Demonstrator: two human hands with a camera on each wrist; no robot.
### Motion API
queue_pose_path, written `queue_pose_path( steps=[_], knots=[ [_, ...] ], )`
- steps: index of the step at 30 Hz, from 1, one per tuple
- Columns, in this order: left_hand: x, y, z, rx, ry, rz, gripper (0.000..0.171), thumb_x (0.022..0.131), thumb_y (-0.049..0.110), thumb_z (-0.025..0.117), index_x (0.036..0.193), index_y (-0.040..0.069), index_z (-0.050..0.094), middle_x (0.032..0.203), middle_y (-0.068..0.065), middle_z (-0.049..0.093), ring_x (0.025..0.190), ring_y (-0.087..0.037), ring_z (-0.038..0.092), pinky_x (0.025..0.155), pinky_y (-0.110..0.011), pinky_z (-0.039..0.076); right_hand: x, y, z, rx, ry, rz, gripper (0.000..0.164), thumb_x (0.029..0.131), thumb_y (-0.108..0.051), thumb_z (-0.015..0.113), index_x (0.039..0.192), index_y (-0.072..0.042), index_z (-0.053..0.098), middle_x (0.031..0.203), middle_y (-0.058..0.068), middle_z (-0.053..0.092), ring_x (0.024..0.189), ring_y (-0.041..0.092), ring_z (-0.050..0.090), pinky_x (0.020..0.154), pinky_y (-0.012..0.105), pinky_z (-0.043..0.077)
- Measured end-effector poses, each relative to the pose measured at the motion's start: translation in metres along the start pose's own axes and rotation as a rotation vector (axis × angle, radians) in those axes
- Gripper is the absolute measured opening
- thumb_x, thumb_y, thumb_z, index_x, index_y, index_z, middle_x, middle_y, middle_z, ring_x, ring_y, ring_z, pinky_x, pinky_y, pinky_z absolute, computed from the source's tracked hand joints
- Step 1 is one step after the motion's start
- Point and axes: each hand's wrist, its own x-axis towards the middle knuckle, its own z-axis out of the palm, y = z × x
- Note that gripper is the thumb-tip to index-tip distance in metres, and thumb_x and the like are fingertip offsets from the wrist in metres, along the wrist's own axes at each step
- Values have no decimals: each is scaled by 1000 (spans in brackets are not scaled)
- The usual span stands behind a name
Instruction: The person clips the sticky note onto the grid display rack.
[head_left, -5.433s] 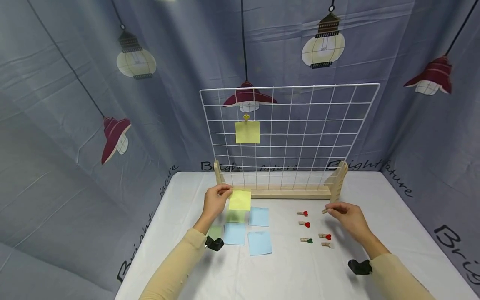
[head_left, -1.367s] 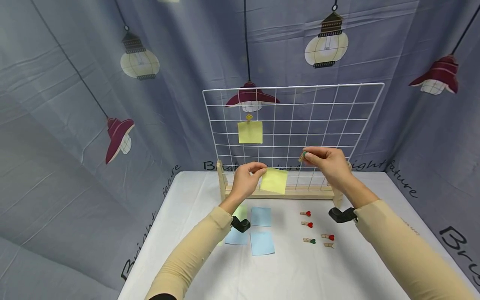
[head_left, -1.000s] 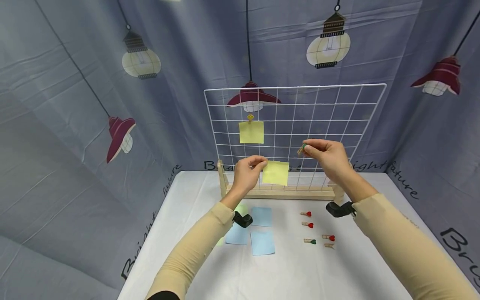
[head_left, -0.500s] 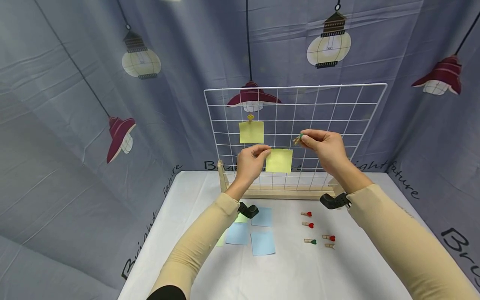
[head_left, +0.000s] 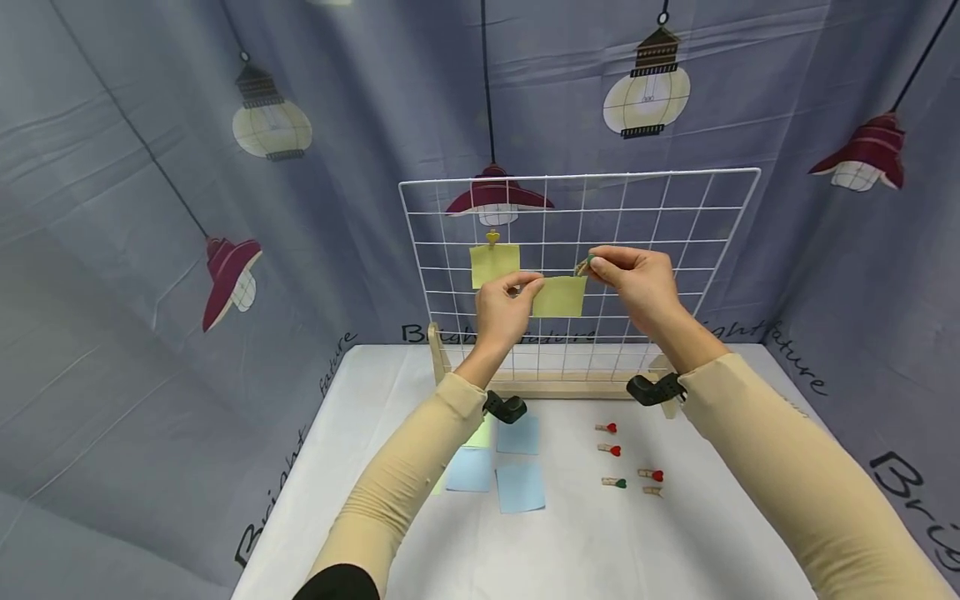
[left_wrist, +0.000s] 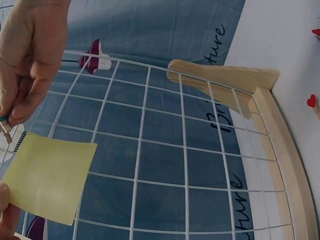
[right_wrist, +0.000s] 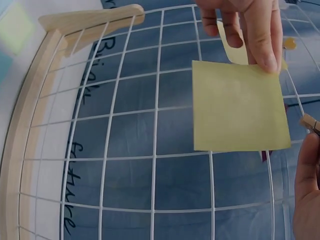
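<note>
- Beige sleeves (head_left: pixel 397 483) reach in from the near side, each with a black device (head_left: pixel 506 408) at the wrist.
- The white table (head_left: pixel 585 550) carries three blue notes (head_left: pixel 520 487) on the left; pale green notes (head_left: pixel 480 433) lie beside them, partly hidden by the left sleeve.
- On its right lie five loose pegs: three with red hearts (head_left: pixel 650 475), one with a green heart (head_left: pixel 613 482), and a plain-looking one (head_left: pixel 652 492) nearest of all.
- The left hand (head_left: pixel 501 312) pinches the yellow note (head_left: pixel 558 297) by its left edge, fingers and thumb together; the sheet hangs upright before the rack. Whether it touches the wires I cannot tell.
- The right hand (head_left: pixel 641 283) grasps the wooden peg (left_wrist: pixel 6 131), green-topped, between fingers and thumb. The peg is just beside the note's upper right corner, with a gap showing in both wrist views.
- Behind stands the rack, a white wire grid on a wooden base (head_left: pixel 566 389).
- A second yellow note (head_left: pixel 491 265) hangs on the grid, upper left, under a yellow-heart peg (head_left: pixel 492 237).
- Farthest back, a blue-grey curtain (head_left: pixel 360 167) bears printed lamps and lettering.
</note>
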Motion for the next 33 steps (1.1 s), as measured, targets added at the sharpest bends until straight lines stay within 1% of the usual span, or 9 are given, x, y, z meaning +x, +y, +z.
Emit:
queue_pose_path(
  steps=[4, 7, 9, 12, 17, 20, 24, 28, 33],
  knots=[
    [4, 3, -1, 4, 17, -6, 10, 93, 24, 78, 100, 20, 84, 99, 3, 80, 80, -9, 57, 67, -20, 41, 2, -2, 5, 8, 23, 6, 34, 98, -11, 69, 128, 4, 69, 94, -14, 73, 88, 1, 72, 84, 16, 57],
    [6, 6, 1, 3, 33, 9, 11, 94, 21, 77, 102, 17, 84, 97, 1, 80, 73, -8, 56, 59, -20, 37, 3, -3, 7, 23, 40, 7, 36, 98, -12, 69, 129, 5, 68, 95, -13, 73, 88, 1, 72, 85, 16, 57],
    [8, 8, 2, 6, 46, 13, 12, 94, 19, 77, 104, 16, 84, 97, 1, 80, 69, -7, 55, 54, -20, 35, 5, -4, 9, 46, 48, 3, 36, 98, -11, 70, 129, 7, 67, 94, -12, 74, 88, 1, 72, 85, 16, 57],
    [12, 10, 3, 10, 62, 20, 13, 95, 18, 76, 105, 16, 84, 95, 1, 80, 65, -6, 53, 52, -20, 33, 8, -6, 11, 84, 68, -12, 34, 97, -9, 70, 127, 8, 68, 91, -11, 75, 86, 3, 72, 83, 17, 58],
    [18, 13, 4, 3, 97, 30, 12, 94, 15, 77, 104, 13, 83, 94, -2, 81, 64, -5, 54, 56, -19, 37, 12, -9, 15, 118, 107, -25, 31, 97, -6, 70, 125, 7, 70, 88, -12, 74, 82, 4, 72, 82, 16, 57],
    [21, 13, 4, 3, 115, 28, 12, 93, 13, 77, 104, 11, 82, 95, -2, 81, 68, -5, 59, 61, -19, 41, 14, -11, 18, 130, 117, -20, 32, 96, -5, 71, 125, 7, 70, 87, -12, 74, 80, 4, 71, 81, 16, 57],
    [25, 13, 4, 18, 127, 28, 11, 93, 15, 78, 102, 11, 81, 95, -1, 81, 74, -8, 65, 66, -19, 46, 17, -13, 22, 139, 131, -18, 31, 95, -5, 72, 124, 8, 70, 87, -11, 74, 80, 4, 71, 79, 16, 57],
    [29, 13, 4, 23, 133, 31, 10, 93, 15, 78, 101, 10, 82, 94, -1, 81, 76, -12, 68, 66, -21, 47, 19, -15, 26, 120, 148, -30, 28, 95, -5, 72, 122, 6, 73, 88, -11, 74, 83, 4, 70, 80, 16, 57],
    [31, 14, 4, 52, 145, 41, 10, 94, 16, 77, 101, 11, 82, 95, -1, 81, 78, -13, 70, 66, -21, 47, 20, -16, 32, 80, 178, -59, 25, 95, -6, 73, 118, 2, 76, 89, -10, 74, 80, 4, 68, 79, 17, 57]
  ],
)
